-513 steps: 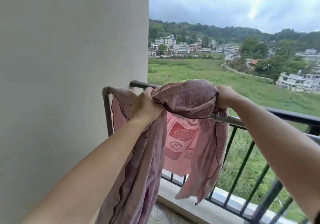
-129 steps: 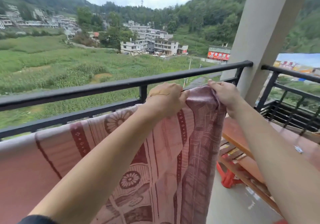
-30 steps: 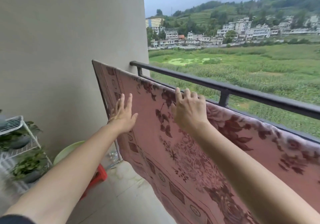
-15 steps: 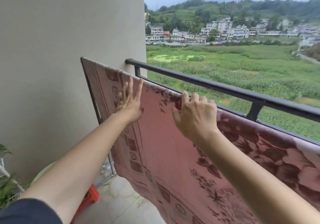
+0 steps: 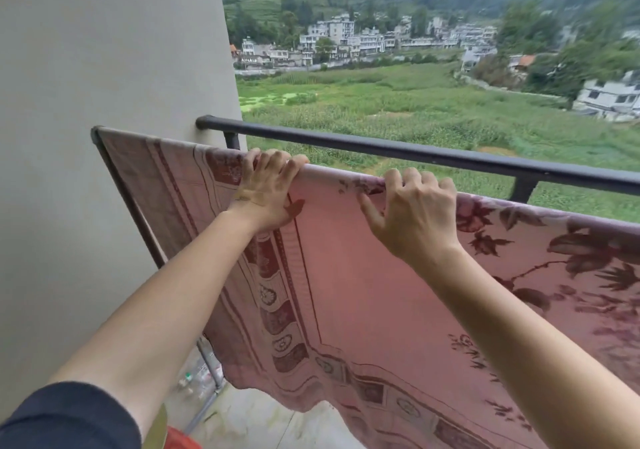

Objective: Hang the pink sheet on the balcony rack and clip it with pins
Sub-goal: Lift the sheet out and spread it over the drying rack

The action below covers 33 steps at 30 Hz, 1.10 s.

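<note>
Curling both left hand [image 5: 266, 196] and right hand [image 5: 414, 211] fingers over pink sheet [image 5: 346, 285] top edge

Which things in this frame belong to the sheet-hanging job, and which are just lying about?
Part of the job:
pink sheet
rack bar it drapes over
left hand, fingers hooked over the top fold
right hand, likewise

Lying about:
balcony railing
red item on the floor
No pins visible.
</note>
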### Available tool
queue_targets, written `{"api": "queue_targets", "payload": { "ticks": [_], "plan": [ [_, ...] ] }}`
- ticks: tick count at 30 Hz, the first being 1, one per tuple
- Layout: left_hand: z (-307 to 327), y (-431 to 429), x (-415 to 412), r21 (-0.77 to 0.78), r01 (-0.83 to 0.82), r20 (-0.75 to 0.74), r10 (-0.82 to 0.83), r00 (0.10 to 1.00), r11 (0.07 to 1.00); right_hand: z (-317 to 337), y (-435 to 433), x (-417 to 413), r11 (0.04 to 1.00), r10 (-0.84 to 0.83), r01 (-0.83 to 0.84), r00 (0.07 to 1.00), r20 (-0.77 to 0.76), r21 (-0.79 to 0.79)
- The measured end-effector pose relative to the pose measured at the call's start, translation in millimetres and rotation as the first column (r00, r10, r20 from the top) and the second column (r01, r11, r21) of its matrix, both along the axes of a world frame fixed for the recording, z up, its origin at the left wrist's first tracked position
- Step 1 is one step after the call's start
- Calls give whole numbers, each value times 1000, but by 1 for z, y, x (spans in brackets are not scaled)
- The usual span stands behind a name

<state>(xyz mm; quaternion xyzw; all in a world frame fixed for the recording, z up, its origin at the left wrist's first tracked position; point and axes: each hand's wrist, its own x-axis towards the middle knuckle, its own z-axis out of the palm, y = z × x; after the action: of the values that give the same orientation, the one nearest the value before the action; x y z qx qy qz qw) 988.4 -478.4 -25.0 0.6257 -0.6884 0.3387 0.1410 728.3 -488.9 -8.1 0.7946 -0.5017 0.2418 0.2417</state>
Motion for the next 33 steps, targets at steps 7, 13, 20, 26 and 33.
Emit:
{"api": "queue_targets", "payload": {
  "ticks": [7, 13, 20, 26, 33],
  "plan": [
    [0, -7, 62, -106, 248, -67, -256, 964, 963, -5, -10, 64, 998, 22, -21, 999, 29, -60],
    [6, -11, 138, -121, 109, -239, -135, 962, 987, 3, -12, 133, 996, 90, -88, 990, 104, -29],
    [-4, -18, 229, -100, 66, -151, -80, 985, 993, 7, -17, 199, 992, 124, -125, 992, 34, 21],
    [-15, -13, 291, -205, -21, -332, -49, 942, 978, 12, -17, 262, 987, 155, -154, 988, -18, 44],
    [-38, -4, 389, -160, -317, -819, 53, 571, 935, 14, -17, 362, 990, 137, -135, 990, -37, 44]
  ]
}}
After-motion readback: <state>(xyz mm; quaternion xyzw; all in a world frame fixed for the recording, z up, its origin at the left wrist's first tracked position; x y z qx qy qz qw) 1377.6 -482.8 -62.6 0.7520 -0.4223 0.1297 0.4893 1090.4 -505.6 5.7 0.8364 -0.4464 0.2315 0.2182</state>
